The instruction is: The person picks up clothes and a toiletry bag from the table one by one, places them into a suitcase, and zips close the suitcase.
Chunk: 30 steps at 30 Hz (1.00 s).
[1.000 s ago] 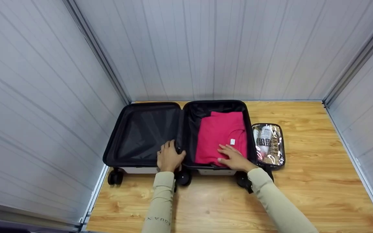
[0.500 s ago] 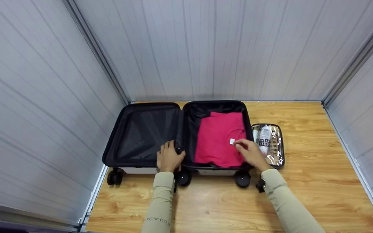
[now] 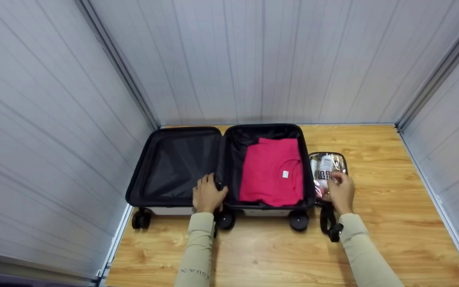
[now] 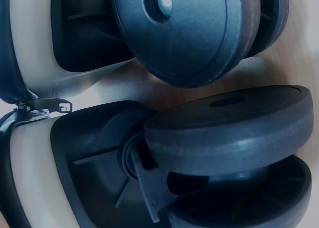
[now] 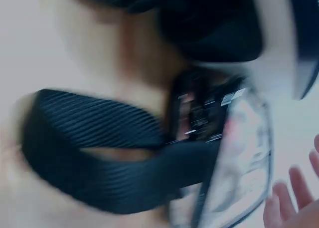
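An open suitcase [image 3: 269,207] lies on the floor with its two black-lined halves spread flat. Folded in its right half is a pink T-shirt [image 3: 265,173] with a white neck label. My left hand [image 3: 208,194] rests on the near rim of the left half, close to the hinge, with the thumb spread to the right. Beside the right half lies a clear toiletry bag [image 3: 318,191] with bottles inside. Over its right side is my right hand [image 3: 343,193], fingers loosely bent and holding nothing. In the right wrist view the right-hand fingers [image 5: 296,188] stand beside the blurred bag.
Black caster wheels [image 4: 184,33] project from the suitcase's near side. A black strap handle [image 5: 109,158] loops out from the toiletry bag's near end. White panel walls [image 3: 229,59] stand behind and at both sides of the wooden floor [image 3: 393,191].
My right hand has lifted off the T-shirt and moved right to above the toiletry bag. My left hand stays on the suitcase rim.
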Each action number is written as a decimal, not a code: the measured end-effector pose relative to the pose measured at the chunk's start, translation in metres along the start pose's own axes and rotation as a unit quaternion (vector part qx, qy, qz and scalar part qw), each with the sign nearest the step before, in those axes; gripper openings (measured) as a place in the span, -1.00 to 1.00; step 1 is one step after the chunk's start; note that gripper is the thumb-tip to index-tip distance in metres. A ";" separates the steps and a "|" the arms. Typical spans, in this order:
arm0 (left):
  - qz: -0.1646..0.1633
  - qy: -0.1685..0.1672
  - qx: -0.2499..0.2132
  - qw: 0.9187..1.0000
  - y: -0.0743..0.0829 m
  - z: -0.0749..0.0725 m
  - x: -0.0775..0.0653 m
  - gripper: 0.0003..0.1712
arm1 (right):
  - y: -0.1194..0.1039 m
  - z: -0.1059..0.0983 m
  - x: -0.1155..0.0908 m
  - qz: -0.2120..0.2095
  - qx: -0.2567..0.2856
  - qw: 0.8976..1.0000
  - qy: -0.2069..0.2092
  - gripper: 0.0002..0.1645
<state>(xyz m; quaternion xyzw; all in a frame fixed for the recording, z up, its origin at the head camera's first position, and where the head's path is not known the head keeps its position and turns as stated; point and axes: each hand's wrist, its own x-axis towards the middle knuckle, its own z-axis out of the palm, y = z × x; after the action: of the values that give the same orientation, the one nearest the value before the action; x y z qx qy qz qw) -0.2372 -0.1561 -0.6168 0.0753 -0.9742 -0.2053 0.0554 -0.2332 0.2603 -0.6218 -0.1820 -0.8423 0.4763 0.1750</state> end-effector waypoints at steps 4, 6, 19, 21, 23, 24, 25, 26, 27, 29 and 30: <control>-0.002 -0.002 0.005 1.000 -0.001 0.000 0.001 -0.15 | 0.022 -0.003 -0.002 0.050 -0.063 0.997 0.014 -0.47; -0.002 -0.001 0.007 1.000 -0.001 0.000 0.001 -0.15 | 0.031 -0.004 -0.003 0.080 -0.083 0.993 0.006 -0.32; 0.000 -0.001 0.012 1.000 -0.001 -0.001 0.001 -0.16 | 0.065 -0.013 0.003 0.154 -0.017 0.983 -0.099 -0.05; 0.000 -0.001 0.010 1.000 0.000 0.000 0.001 -0.16 | 0.068 -0.017 0.007 0.160 -0.002 0.981 -0.108 -0.09; -0.001 -0.005 0.006 1.000 -0.001 0.000 0.000 -0.16 | 0.073 -0.020 0.010 0.157 -0.011 0.981 -0.117 -0.14; -0.002 -0.006 0.003 1.000 -0.001 0.000 0.000 -0.16 | 0.075 -0.021 0.012 0.148 -0.015 0.982 -0.118 -0.18; -0.002 -0.007 0.000 1.000 -0.001 0.001 0.000 -0.16 | 0.076 -0.022 0.013 0.141 -0.020 0.982 -0.121 -0.21; -0.002 -0.008 -0.003 1.000 -0.001 0.001 0.000 -0.16 | 0.077 -0.023 0.014 0.136 -0.025 0.982 -0.128 -0.23; -0.003 -0.009 -0.005 1.000 -0.001 0.001 0.000 -0.16 | 0.078 -0.024 0.015 0.128 -0.032 0.982 -0.136 -0.24; -0.002 -0.007 -0.005 1.000 -0.001 0.002 0.001 -0.15 | 0.079 -0.026 0.016 0.114 -0.047 0.981 -0.152 -0.26; -0.001 -0.006 -0.004 1.000 -0.001 0.002 0.001 -0.15 | 0.079 -0.027 0.016 0.109 -0.055 0.980 -0.159 -0.26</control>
<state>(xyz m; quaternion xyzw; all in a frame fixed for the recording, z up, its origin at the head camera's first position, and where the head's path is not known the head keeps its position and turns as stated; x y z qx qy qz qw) -0.2387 -0.1560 -0.6191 0.0747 -0.9737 -0.2094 0.0491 -0.2236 0.3261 -0.6754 -0.2039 -0.8595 0.4681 -0.0242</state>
